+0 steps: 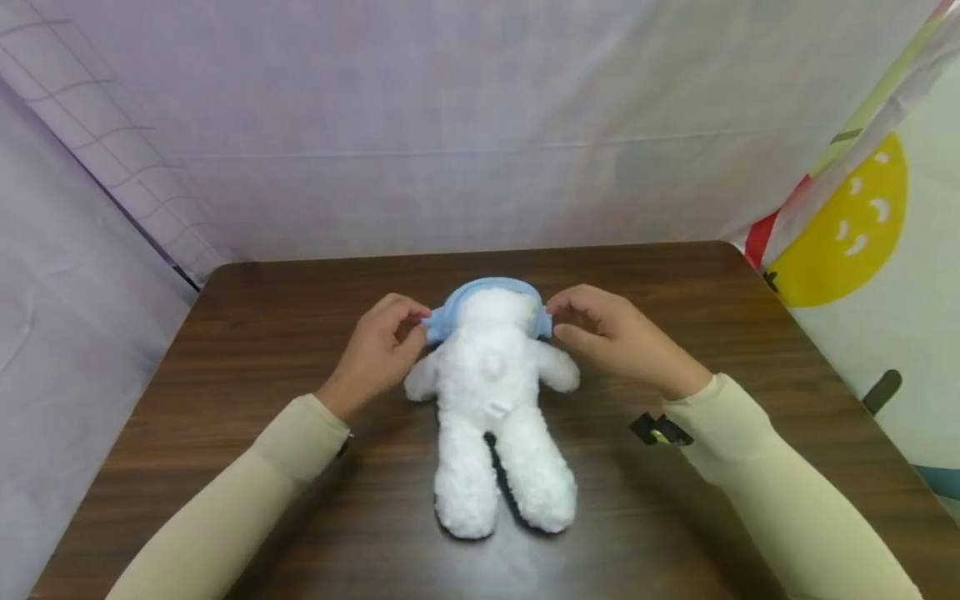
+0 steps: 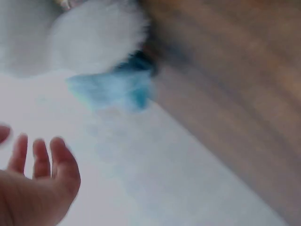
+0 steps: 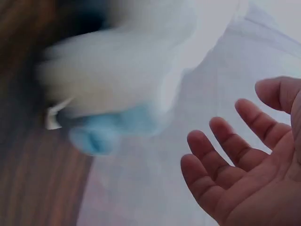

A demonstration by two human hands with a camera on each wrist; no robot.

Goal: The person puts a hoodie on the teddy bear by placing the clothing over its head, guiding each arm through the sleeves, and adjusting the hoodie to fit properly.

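A white plush toy (image 1: pixel 491 367) lies on the brown wooden table (image 1: pixel 300 333), legs toward me. Light blue fabric (image 1: pixel 448 315) curves around the top and sides of its head. My left hand (image 1: pixel 382 346) is beside the fabric's left end, fingertips right at its edge. At the other end is my right hand (image 1: pixel 618 337), thumb and fingers apart. Both wrist views show relaxed, spread fingers with nothing between them: the left hand (image 2: pixel 42 188) and the right hand (image 3: pixel 244 174). The toy (image 3: pixel 117 70) and the blue fabric (image 2: pixel 113 89) are blurred there.
A pale cloth curtain (image 1: pixel 450 125) hangs behind the table's far edge. On the right is a white sheet with a yellow printed shape (image 1: pixel 847 233). A black strap-like piece (image 1: pixel 660 429) is by the right cuff.
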